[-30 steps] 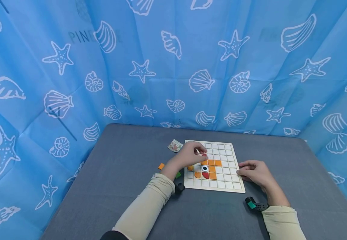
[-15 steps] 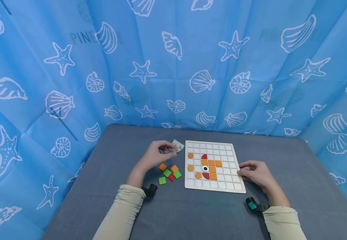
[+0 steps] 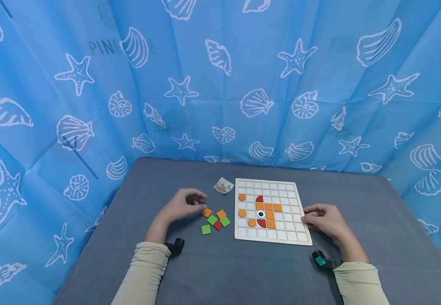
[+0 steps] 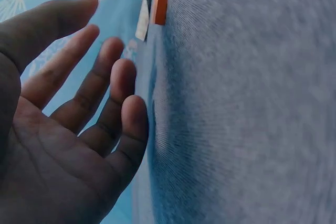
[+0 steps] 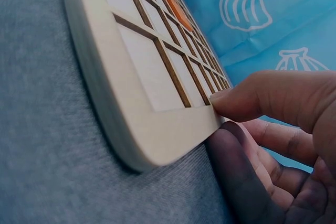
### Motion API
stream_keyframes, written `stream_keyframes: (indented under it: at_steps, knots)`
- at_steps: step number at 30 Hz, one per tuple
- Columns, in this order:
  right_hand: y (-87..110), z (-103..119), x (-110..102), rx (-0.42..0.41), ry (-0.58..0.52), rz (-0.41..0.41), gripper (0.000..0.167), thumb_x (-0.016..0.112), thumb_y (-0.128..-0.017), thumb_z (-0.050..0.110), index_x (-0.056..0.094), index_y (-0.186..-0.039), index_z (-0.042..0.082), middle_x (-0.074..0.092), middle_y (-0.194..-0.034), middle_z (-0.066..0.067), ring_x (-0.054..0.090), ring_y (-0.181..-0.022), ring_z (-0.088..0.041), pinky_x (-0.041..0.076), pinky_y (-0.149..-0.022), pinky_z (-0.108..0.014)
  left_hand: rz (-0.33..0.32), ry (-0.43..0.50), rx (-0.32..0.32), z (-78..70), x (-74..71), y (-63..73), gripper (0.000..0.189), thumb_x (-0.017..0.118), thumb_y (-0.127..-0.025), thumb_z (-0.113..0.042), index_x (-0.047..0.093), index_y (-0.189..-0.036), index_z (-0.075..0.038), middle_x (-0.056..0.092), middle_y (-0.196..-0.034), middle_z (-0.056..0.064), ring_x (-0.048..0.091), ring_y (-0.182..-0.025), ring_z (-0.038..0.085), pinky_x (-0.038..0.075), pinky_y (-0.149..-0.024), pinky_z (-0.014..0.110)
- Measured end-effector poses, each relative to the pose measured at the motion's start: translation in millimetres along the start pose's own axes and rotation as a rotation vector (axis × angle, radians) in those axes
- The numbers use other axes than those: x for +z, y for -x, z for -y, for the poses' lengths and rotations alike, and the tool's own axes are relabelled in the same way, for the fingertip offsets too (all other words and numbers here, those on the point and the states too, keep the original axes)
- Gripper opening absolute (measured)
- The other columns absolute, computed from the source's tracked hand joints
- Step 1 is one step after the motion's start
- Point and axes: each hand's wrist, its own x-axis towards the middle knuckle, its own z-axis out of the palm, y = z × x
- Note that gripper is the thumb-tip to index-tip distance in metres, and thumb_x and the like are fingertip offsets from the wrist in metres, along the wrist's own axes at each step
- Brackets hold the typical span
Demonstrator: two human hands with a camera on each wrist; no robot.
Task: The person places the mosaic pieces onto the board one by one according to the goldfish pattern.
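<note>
My left hand (image 3: 182,204) is just left of the loose tiles, its fingers slightly bent and nothing in them. Nearest to its fingertips lies an orange square tile (image 3: 207,212), seen edge-on as an orange tile (image 4: 161,1) in the left wrist view. A white grid board (image 3: 289,235) bears orange squares, orange discs, red quarter-round pieces (image 3: 259,198) and an eye tile (image 3: 260,214). My right hand (image 3: 325,218) holds the board's right edge. In the right wrist view its thumb (image 5: 236,103) lies on the board's rim, with the index finger against the edge below.
Beside the board lie green tiles (image 3: 225,221), a red tile (image 3: 217,225) and another orange tile (image 3: 221,214). A small pattern card (image 3: 223,185) rests behind them. A blue shell-print curtain (image 3: 220,106) hangs along the back of the grey table (image 3: 266,271).
My left hand has left the board, passed over the pattern card and come down left to the loose tiles. A red quarter-round piece now shows uncovered on the board. My right hand stays put.
</note>
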Motion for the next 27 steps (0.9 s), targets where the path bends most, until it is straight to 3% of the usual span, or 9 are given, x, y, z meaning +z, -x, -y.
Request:
stream_keyframes:
  at_steps: [9, 17, 27]
  knots:
    - [-0.7, 1.1, 1.3, 0.012, 0.001, 0.000, 0.047, 0.078, -0.093, 0.010, 0.064, -0.131, -0.013, 0.077, -0.093, -0.007, 0.073, -0.081, -0.011, 0.064, -0.072, -0.029, 0.046, -0.008, -0.036, 3.8, -2.1, 1.9, 0.033, 0.077, -0.096, -0.012, 0.074, -0.127, -0.003, 0.074, -0.127, 0.015, 0.066, -0.099, 0.019, 0.054, -0.090, 0.036]
    - [-0.3, 0.9, 0.5, 0.011, -0.002, 0.005, 0.047, 0.078, -0.093, 0.009, 0.064, -0.131, -0.014, 0.077, -0.092, -0.006, 0.073, -0.081, -0.011, 0.063, -0.072, -0.029, 0.102, -0.058, -0.048, 6.9, -1.8, 2.3, 0.035, 0.080, -0.094, -0.013, 0.075, -0.127, -0.004, 0.072, -0.128, 0.014, 0.065, -0.111, 0.026, 0.052, -0.094, 0.037]
    - [-1.2, 0.5, -0.2, 0.015, 0.000, 0.008, 0.046, 0.078, -0.093, 0.010, 0.064, -0.131, -0.013, 0.077, -0.093, -0.006, 0.072, -0.081, -0.010, 0.063, -0.071, -0.028, 0.124, -0.095, -0.067, 8.2, 1.0, 1.0, 0.038, 0.083, -0.090, -0.014, 0.077, -0.128, -0.009, 0.071, -0.128, 0.011, 0.064, -0.113, 0.023, 0.052, -0.097, 0.040]
